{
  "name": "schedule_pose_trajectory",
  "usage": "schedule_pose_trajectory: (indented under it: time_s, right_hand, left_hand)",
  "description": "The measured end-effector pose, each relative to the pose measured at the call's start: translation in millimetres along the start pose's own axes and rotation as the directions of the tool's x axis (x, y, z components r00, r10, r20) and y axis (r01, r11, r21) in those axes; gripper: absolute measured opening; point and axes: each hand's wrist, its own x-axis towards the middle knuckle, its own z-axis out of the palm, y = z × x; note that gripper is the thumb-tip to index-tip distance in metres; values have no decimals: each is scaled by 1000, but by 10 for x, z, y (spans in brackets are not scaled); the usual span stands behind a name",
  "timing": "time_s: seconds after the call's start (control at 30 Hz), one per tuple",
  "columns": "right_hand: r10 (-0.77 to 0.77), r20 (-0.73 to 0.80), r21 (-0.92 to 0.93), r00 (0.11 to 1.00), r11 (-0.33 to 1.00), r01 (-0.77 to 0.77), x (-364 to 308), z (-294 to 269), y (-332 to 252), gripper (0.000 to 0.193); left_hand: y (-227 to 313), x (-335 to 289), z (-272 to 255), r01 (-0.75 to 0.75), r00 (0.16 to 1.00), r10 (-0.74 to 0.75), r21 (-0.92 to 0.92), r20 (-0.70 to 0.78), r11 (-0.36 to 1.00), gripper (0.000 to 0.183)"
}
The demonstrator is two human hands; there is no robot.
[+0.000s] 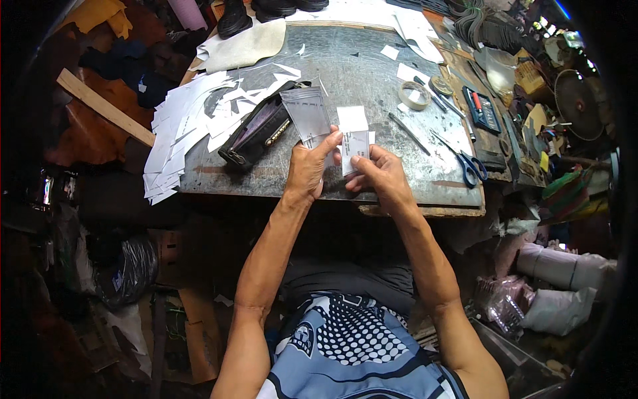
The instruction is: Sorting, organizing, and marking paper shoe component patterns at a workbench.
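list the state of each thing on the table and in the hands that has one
Left hand, closed on grey-white paper pieces
Grey-white paper pieces, held together
Right hand, pinching white paper piece
White paper piece, gripped near its lower end
Black zippered pouch, mouth open
Tape roll, lying flat
Blue-handled scissors, lying down
White paper sheets, loosely overlapping
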Motion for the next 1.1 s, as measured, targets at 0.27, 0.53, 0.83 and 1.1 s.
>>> schedule_pose_trajectory:
  time_s: [0.27,0.53,0.83,1.1]
  right_hand:
    - [-85,-52,-69,995,994,81,42,-4,-136,23]
    - [-174,-57,-4,983,985,174,188,-141,-120,23]
    - [-118,28,76,993,990,116,170,-188,-115,28]
    - [-139,11,167,990,977,135,164,-250,-34,29]
  left_hand:
    - [-5,-17,48,-55,998,58,135,-17,989,21]
    - [53,-49,51,-25,1000,22,147,18,989,23]
    - [31,-25,24,46,998,-51,133,33,990,32]
    - [1,-18,44,-48,999,47,125,12,991,25]
